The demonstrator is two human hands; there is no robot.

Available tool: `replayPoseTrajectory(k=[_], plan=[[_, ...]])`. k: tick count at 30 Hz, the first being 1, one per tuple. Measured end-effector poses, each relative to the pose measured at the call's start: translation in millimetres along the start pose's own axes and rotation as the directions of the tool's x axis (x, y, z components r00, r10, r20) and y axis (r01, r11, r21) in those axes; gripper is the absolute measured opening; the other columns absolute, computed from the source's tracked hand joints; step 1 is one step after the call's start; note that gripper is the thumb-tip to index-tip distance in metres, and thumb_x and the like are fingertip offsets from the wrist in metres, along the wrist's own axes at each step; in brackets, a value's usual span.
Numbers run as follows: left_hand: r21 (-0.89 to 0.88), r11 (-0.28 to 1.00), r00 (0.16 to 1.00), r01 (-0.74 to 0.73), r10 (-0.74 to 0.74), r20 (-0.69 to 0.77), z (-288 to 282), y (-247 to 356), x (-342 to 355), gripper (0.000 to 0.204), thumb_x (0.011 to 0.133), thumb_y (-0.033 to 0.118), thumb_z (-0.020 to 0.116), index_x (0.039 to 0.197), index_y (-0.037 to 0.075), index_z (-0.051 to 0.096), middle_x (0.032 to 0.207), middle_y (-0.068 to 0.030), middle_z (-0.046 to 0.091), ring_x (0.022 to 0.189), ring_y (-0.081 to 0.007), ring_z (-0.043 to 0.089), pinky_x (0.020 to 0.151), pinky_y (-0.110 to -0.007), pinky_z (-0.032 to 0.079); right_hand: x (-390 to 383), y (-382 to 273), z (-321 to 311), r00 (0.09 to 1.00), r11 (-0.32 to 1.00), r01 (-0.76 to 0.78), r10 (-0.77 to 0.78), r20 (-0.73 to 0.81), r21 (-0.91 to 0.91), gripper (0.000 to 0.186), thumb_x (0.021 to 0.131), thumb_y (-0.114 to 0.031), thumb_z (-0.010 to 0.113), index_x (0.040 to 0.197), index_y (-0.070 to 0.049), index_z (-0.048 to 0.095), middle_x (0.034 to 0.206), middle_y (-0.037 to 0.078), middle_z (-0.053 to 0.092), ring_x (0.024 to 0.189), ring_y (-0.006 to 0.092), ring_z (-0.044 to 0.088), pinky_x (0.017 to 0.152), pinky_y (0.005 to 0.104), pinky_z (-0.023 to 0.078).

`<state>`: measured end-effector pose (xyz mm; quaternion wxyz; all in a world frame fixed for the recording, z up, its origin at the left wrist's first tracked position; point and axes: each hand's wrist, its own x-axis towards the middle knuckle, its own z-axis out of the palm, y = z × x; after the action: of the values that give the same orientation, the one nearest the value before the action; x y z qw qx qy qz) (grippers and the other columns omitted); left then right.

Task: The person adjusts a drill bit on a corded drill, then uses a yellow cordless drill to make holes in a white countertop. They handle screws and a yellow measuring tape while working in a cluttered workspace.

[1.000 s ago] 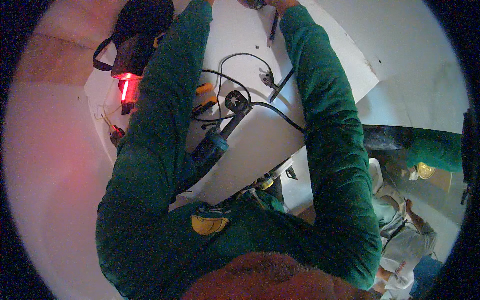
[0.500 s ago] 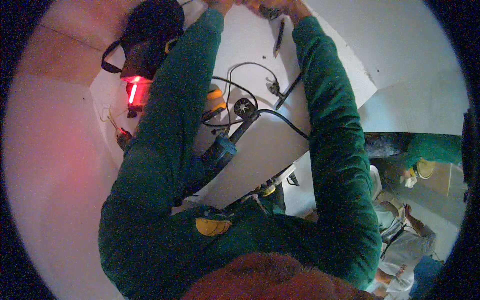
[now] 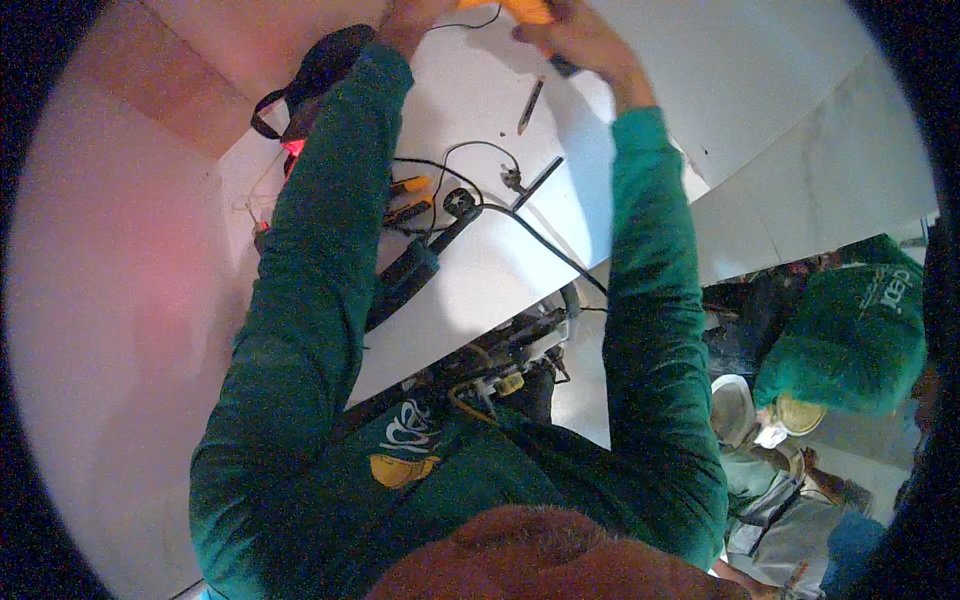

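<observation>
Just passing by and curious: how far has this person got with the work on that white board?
Done: tools are laid out on the white board, including a power tool with its black cable and a pencil-like tool. In hand: the left hand and right hand hold an orange tool at the top edge. What is left cannot be told.

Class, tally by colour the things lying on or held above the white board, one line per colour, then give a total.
Orange: 3: object held in both hands, two orange-handled tools.
Black: 4: bag, power tool, pen, flat bar.
Total: 7
</observation>
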<state>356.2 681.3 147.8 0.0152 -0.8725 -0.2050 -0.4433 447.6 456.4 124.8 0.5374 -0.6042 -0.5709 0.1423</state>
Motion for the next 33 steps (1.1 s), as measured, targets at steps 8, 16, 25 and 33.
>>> replayPoseTrajectory(k=[8,16,25,33], plan=[[-0.554,0.813,0.983,0.178,-0.126,0.131,-187.5,81.2,13.6,0.059,0.103,0.052,0.056,0.109,-0.005,0.065,0.099,-0.017,0.068,0.091,-0.0298,0.064,0.085,-0.045,0.052,-132.7,-83.5,-69.9,0.997,0.998,-0.031,0.026,-0.073,-0.059,0.077,0.08,0.006,0.076,0.149,0.0,0.042,0.137,0.012,0.059,0.123,0.0219,0.058,0.108,0.0348,0.047],[-0.349,0.912,0.976,0.214,-0.21,0.05,-285.3,42.3,-28.0,0.055,0.105,0.051,0.055,0.109,-0.003,0.065,0.093,-0.0103,0.064,0.083,-0.0205,0.06,0.077,-0.036,0.052,-188.0,-74.6,-54.5,0.974,0.973,-0.225,0.226,0.009,-0.05,0.083,0.074,0.004,0.081,0.148,-0.001,0.044,0.127,0.011,0.062,0.115,0.0216,0.062,0.1,0.0343,0.052],[-0.478,0.876,0.957,-0.057,0.184,0.224,-314.9,98.4,-102.4,0.072,0.1,0.062,0.054,0.145,0.006,0.053,0.141,-0.0178,0.055,0.132,-0.0296,0.051,0.118,-0.036,0.027,-173.9,-94.8,-29.1,0.978,1.0,0.006,-0.011,0.208,0.028,0.09,0.068,-0.005,0.084,0.149,-0.001,0.044,0.128,0.018,0.064,0.111,0.0268,0.068,0.099,0.038,0.054],[-0.796,-0.114,0.688,0.594,-0.442,0.576,-322.0,245.5,-292.7,0.099,0.084,0.053,0.08,0.156,0.001,0.036,0.134,-0.0185,0.063,0.13,-0.0266,0.056,0.108,-0.038,0.045,-199.7,-154.2,-10.7,0.484,0.913,0.399,-0.285,0.827,0.08,0.085,0.075,-0.023,0.08,0.148,-0.003,0.043,0.118,0.025,0.068,0.104,0.0433,0.068,0.086,0.0497,0.057]])
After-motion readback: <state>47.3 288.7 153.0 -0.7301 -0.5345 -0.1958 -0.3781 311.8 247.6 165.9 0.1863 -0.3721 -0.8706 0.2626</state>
